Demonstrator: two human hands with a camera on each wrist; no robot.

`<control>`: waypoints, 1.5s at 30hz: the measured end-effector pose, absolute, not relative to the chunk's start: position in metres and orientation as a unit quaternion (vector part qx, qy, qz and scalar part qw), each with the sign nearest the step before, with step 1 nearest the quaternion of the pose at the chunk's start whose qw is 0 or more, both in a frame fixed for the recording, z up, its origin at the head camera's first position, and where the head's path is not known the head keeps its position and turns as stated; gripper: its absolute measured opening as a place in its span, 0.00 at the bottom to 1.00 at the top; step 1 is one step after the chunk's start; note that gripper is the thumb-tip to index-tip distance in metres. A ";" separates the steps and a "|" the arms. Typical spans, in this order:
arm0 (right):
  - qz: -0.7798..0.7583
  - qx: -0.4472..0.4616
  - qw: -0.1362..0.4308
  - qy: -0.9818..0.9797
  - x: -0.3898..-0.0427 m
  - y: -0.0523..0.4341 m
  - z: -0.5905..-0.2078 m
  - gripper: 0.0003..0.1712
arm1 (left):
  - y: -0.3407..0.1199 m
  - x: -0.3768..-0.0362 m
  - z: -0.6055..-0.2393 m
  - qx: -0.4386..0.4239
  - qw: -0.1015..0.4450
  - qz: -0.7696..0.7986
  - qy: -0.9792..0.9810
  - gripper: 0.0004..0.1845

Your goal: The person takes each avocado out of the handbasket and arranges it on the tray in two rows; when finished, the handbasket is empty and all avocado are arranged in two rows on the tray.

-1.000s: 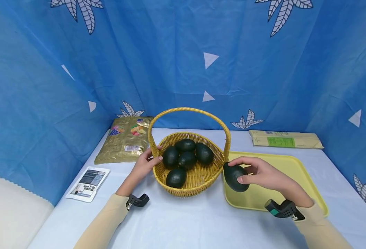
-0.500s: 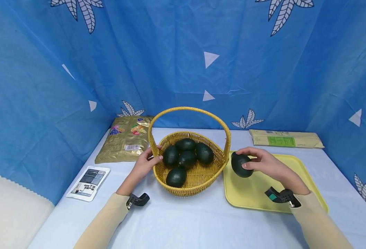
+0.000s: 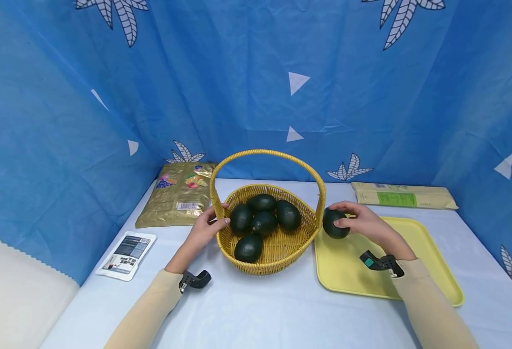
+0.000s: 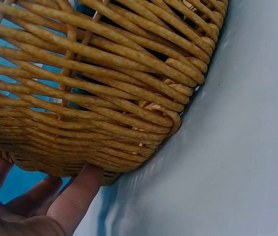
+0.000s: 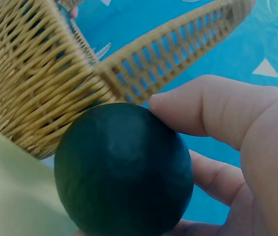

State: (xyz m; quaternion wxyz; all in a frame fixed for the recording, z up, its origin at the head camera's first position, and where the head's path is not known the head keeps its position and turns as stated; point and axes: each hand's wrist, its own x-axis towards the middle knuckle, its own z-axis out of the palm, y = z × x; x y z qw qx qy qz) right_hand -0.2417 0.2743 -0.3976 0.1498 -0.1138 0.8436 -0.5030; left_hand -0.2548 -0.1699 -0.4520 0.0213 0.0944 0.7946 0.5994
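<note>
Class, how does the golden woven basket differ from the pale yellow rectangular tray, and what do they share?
The golden woven basket has an arched handle; the pale yellow rectangular tray shows none. The basket is deep with openwork walls; the tray is shallow and smooth. The basket holds five dark green rounded fruits; the tray's visible surface is largely bare. Both are yellowish and rest on the white table.

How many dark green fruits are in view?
6: five in the basket (back one, left one, middle one, right one, front one) and a held one in the right hand. More could be hidden beneath the five.
</note>
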 end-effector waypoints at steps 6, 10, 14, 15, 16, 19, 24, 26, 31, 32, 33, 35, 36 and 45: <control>-0.487 -0.116 0.131 0.856 -0.245 0.273 -0.410 0.32 | -0.169 -0.254 -0.453 0.096 0.025 0.599 0.795 0.26; -0.477 -0.107 0.115 0.865 -0.245 0.271 -0.415 0.32 | -0.170 -0.254 -0.451 0.097 0.023 0.594 0.798 0.26; -0.479 -0.103 0.108 0.865 -0.246 0.269 -0.421 0.33 | -0.170 -0.254 -0.450 0.100 0.022 0.593 0.799 0.26; -0.480 -0.102 0.106 0.865 -0.247 0.268 -0.422 0.33 | -0.170 -0.254 -0.450 0.099 0.022 0.593 0.799 0.26; -0.481 -0.101 0.104 0.865 -0.247 0.268 -0.423 0.33 | -0.170 -0.254 -0.450 0.099 0.022 0.593 0.799 0.26; -0.484 -0.105 0.099 0.863 -0.247 0.265 -0.426 0.33 | -0.170 -0.254 -0.450 0.096 0.021 0.593 0.799 0.26; -0.482 -0.099 0.093 0.866 -0.248 0.263 -0.428 0.33 | -0.170 -0.253 -0.450 0.096 0.020 0.594 0.798 0.26; -0.481 -0.096 0.095 0.866 -0.248 0.263 -0.429 0.33 | -0.169 -0.253 -0.450 0.097 0.019 0.595 0.797 0.26; -0.485 -0.088 0.102 0.864 -0.248 0.263 -0.429 0.33 | -0.168 -0.253 -0.449 0.098 0.021 0.599 0.795 0.26; -0.485 -0.087 0.102 0.864 -0.248 0.263 -0.429 0.33 | -0.168 -0.253 -0.449 0.098 0.021 0.599 0.794 0.26; -0.483 -0.087 0.102 0.865 -0.248 0.264 -0.428 0.33 | -0.168 -0.253 -0.449 0.098 0.021 0.599 0.794 0.26; -0.481 -0.088 0.099 0.867 -0.248 0.264 -0.428 0.34 | -0.168 -0.253 -0.449 0.098 0.021 0.599 0.795 0.26; -0.479 -0.089 0.098 0.868 -0.248 0.264 -0.428 0.35 | -0.168 -0.253 -0.450 0.097 0.021 0.598 0.795 0.26; -0.472 -0.092 0.103 0.871 -0.246 0.268 -0.423 0.37 | -0.168 -0.254 -0.450 0.096 0.020 0.599 0.795 0.26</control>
